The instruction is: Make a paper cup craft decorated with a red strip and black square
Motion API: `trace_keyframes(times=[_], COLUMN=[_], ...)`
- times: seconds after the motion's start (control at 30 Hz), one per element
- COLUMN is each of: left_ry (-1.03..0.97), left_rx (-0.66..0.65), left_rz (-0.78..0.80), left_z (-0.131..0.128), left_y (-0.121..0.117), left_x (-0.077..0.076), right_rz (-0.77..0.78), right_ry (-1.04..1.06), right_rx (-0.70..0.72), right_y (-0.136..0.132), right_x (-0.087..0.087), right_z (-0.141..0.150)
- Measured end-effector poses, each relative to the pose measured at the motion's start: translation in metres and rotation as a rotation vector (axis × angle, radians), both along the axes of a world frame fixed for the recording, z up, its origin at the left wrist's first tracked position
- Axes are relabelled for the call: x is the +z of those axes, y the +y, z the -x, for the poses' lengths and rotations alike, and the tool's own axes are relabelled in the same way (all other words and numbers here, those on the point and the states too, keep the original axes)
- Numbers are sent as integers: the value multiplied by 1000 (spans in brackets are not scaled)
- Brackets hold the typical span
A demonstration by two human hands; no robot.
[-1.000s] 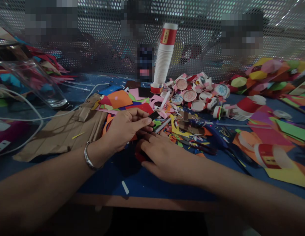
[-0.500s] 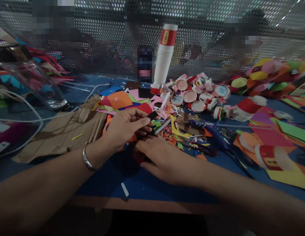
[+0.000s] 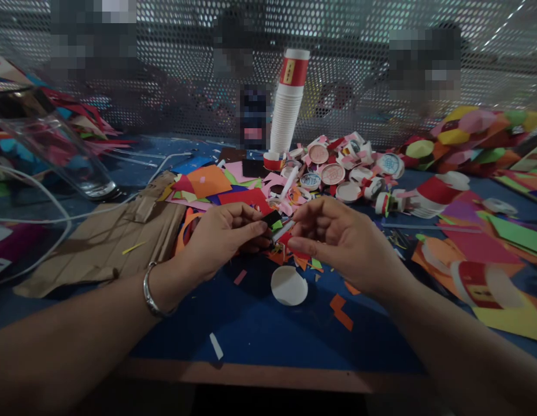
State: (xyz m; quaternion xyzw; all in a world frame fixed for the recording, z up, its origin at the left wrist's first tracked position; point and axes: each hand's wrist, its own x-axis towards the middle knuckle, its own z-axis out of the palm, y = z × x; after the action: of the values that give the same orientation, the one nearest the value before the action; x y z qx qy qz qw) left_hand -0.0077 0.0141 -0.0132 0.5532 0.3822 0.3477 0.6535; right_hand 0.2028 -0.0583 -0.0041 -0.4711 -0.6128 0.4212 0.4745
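Observation:
My left hand (image 3: pixel 233 231) pinches a small black piece (image 3: pixel 271 218) between thumb and fingers. My right hand (image 3: pixel 337 240) is raised just to its right, fingers curled, with a red paper piece (image 3: pixel 297 249) at the thumb and fingertips; part of it is hidden. Between the hands lie a grey-white stick (image 3: pixel 282 230) and a bit of light green paper (image 3: pixel 277 224). Below them a white round disc (image 3: pixel 289 285) lies flat on the blue table (image 3: pixel 268 332). Orange scraps (image 3: pixel 341 312) lie to its right.
A tall stack of paper cups (image 3: pixel 289 104) stands at the back beside a pile of cut cup pieces (image 3: pixel 333 167). Flattened cardboard (image 3: pixel 99 240) and a clear bottle (image 3: pixel 73 147) are on the left. Coloured paper (image 3: pixel 511 237) covers the right side. A perforated metal screen (image 3: pixel 177 75) stands behind.
My right hand has moved up and to the right, away from beneath the left hand. The white disc and orange scraps now show on the table. My left hand keeps the black piece.

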Motion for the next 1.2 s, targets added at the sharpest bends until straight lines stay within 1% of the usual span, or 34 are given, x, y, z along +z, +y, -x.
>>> trace_keyframes(times=[0.2, 0.47, 0.6, 0.87, 1.2], left_ry=[-3, -18, -33, -77, -62], left_rx=[-31, -78, -80, -94, -106], left_rz=[-3, -5, -10, 17, 15], left_z=[-1, -3, -3, -3, -3], left_y=[-6, -14, -16, -19, -20], left_x=[0, 0, 0, 1, 2], right_rz=[22, 4, -16, -4, 1], right_ry=[86, 86, 73, 76, 58], right_rx=[-23, -75, -99, -81, -56], right_y=[8, 8, 9, 10, 10], right_x=[-10, -9, -9, -12, -15], right_z=[-1, 3, 4, 4, 1])
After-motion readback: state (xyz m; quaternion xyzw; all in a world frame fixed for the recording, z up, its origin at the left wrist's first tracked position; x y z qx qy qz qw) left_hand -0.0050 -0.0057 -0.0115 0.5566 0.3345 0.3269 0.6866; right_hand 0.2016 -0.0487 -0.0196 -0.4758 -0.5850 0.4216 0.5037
